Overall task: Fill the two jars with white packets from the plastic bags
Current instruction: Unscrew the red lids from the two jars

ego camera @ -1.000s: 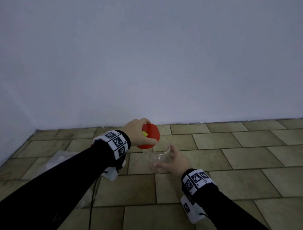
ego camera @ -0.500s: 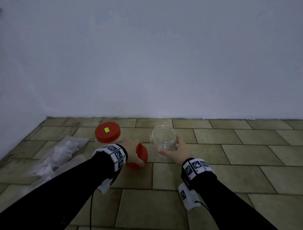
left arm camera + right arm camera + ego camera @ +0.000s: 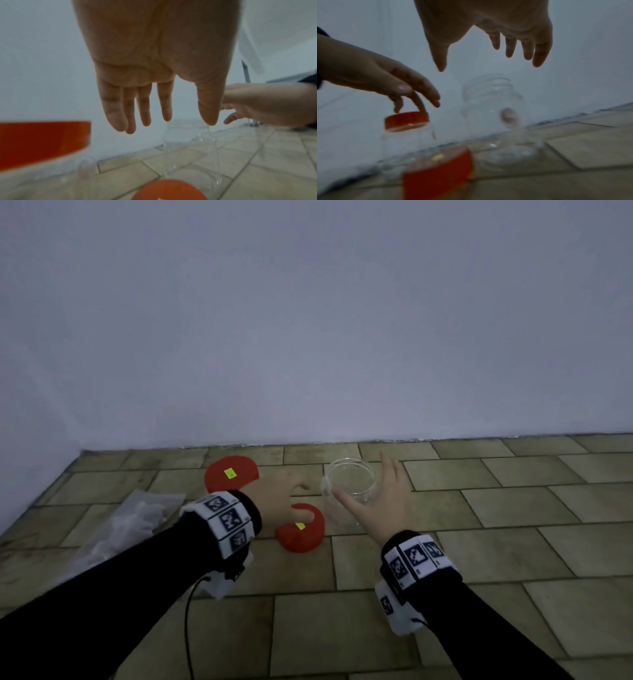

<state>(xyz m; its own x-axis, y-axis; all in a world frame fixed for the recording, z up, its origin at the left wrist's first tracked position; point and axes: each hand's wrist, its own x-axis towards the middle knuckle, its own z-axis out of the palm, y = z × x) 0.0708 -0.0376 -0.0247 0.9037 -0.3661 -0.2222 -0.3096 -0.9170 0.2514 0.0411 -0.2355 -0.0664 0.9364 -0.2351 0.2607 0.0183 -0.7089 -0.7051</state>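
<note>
An open clear jar (image 3: 347, 484) stands on the tiled floor, with nothing inside it that I can see. My right hand (image 3: 382, 494) hovers just right of it, fingers spread, not gripping it. The jar's loose red lid (image 3: 301, 530) lies on the floor to the left. Above the lid my left hand (image 3: 291, 498) hangs with straight fingers (image 3: 145, 115) and holds nothing. A second clear jar with its red lid (image 3: 231, 474) on stands behind my left hand. A plastic bag of white packets (image 3: 137, 515) lies at the far left.
A plain white wall (image 3: 308, 337) runs close behind the jars and meets a side wall at the left corner. Bare floor tiles (image 3: 513, 525) stretch to the right and towards me. A thin black cable (image 3: 187, 628) hangs under my left forearm.
My left hand has brought the red lid down to the floor and let go of it. My right hand has released the open jar, which now stands alone.
</note>
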